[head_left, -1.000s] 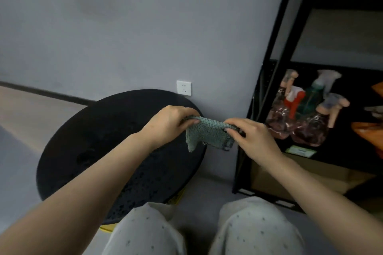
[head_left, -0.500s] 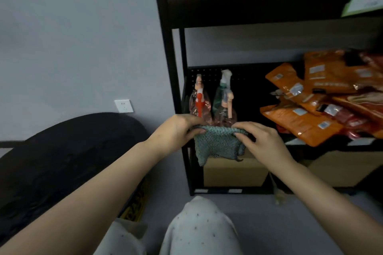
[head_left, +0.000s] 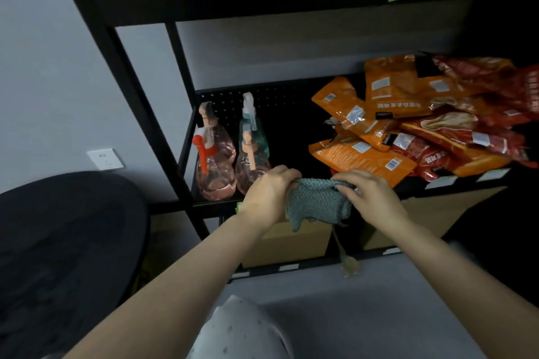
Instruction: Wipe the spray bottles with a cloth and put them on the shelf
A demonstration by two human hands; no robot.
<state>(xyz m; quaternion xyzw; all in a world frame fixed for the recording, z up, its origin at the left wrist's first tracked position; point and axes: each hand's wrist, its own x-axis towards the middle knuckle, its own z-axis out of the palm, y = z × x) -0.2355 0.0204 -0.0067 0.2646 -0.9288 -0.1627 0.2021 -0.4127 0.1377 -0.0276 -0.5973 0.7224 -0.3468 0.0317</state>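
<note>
A grey-green knitted cloth [head_left: 316, 202] hangs between my two hands, just in front of the black shelf [head_left: 215, 205]. My left hand [head_left: 269, 192] pinches its left top edge and my right hand [head_left: 369, 191] grips its right top edge. Several spray bottles stand together at the left end of the lower shelf: a pink one with a red trigger [head_left: 214, 172], a pink one with a peach trigger [head_left: 250, 162], and a green one with a white trigger [head_left: 252, 128] behind them. My left hand is close to the right of the bottles, not touching them.
Orange and red snack packets [head_left: 408, 128] are piled on the right of the same shelf. Cardboard boxes [head_left: 287, 243] sit under it. A round black table [head_left: 58, 256] is at the left, by a wall socket [head_left: 105, 159]. My knee [head_left: 239, 329] shows at the bottom.
The view swung right from the round table to the shelf. Both hands kept hold of the cloth and carried it over to the shelf front, right of the bottles.
</note>
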